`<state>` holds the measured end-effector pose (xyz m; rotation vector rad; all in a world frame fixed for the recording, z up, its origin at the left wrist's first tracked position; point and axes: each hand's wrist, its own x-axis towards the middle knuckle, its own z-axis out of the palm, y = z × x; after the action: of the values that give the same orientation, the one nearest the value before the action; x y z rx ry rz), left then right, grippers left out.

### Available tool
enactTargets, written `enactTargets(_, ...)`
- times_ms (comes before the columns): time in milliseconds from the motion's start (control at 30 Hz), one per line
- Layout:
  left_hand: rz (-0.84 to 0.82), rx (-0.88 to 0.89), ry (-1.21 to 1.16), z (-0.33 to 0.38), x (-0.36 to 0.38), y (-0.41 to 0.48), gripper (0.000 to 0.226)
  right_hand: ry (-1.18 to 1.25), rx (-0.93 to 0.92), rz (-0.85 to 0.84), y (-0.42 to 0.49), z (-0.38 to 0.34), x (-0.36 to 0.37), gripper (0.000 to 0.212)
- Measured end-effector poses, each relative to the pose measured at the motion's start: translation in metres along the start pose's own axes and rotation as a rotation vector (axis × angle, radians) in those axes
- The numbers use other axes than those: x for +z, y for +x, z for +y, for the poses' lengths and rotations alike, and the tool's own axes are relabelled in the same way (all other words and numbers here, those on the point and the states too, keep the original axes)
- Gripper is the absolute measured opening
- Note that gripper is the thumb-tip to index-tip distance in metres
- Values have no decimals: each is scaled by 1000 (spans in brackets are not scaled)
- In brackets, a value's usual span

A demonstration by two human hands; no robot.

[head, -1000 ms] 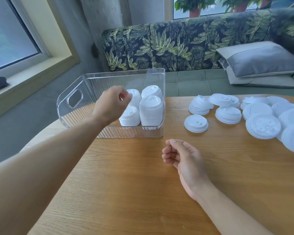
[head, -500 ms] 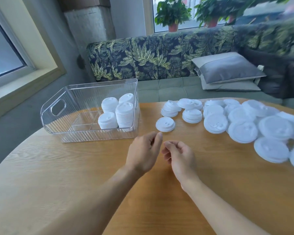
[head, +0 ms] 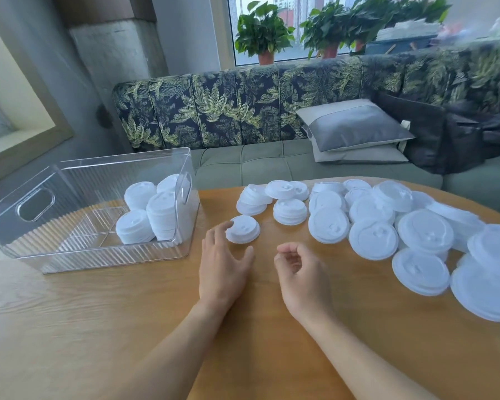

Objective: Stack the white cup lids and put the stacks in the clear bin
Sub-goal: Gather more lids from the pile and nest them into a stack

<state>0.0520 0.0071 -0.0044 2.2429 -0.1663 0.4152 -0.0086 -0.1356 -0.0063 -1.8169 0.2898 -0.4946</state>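
The clear bin (head: 29,243) stands at the left of the round wooden table (head: 98,327). Several stacks of white lids (head: 162,215) fill its right end. My left hand (head: 223,264) reaches forward with spread fingers, and its fingertips touch the near edge of a single small lid (head: 244,229). My right hand (head: 303,275) hovers beside it, fingers loosely curled, holding nothing. A short stack of small lids (head: 289,211) and many loose larger lids (head: 373,239) lie spread to the right.
A leaf-patterned sofa (head: 243,111) with a grey pillow (head: 355,128) runs behind the table. Potted plants (head: 261,33) stand on the window sill. A dark bag (head: 445,134) lies on the sofa at the right.
My left hand has left the bin, swung right and reached the single small lid. My right hand has stayed near the table's middle. The view has turned to the right.
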Motion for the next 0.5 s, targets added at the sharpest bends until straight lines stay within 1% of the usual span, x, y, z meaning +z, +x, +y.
enactTargets(133, -77, -35, 43, -11, 8, 32, 96, -49, -13, 24, 20, 4, 6, 16)
enactTargets(233, -137, -56, 47, -19, 13, 50, 112, -55, -17, 24, 31, 6, 12, 16)
enactTargets(300, -152, -77, 25, -23, 13, 57, 114, -64, -18, 19, 36, 5, 16, 16)
enactTargets(367, -138, -69, -7, -24, 13, 58, 109, -70, -6, 29, 39, 4, 18, 17)
enactTargets(500, 9, -47, -133, -20, 10, 47, 97, -59, -13, 62, 38, 2, 19, 19)
